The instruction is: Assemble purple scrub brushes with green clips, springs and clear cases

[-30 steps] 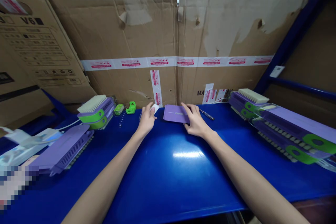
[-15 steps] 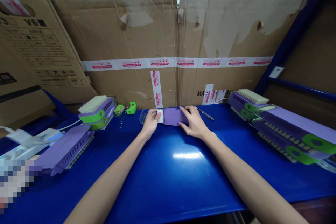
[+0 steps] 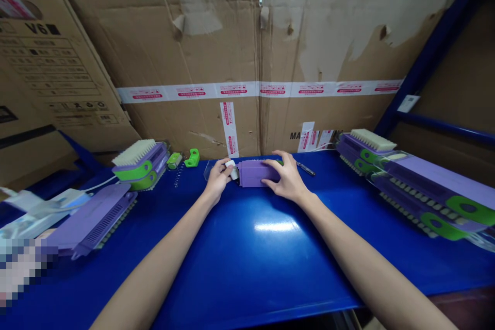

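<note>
- Left hand [image 3: 218, 183] pinched a white piece [image 3: 232, 169] by the purple block [image 3: 254, 174]
- Right hand [image 3: 286, 180] held the block's right end
- Block lay on the blue table [image 3: 240, 263] (glossy, with glare)
- Cardboard [image 3: 193, 51] stood behind, a metal frame [image 3: 429, 49] at right

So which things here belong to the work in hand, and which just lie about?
In hand:
- small white block, left hand
- flat purple plastic casing, right hand

Apparently lying by:
- bright green plastic bracket
- thin coiled spring
- slim dark tool
</note>
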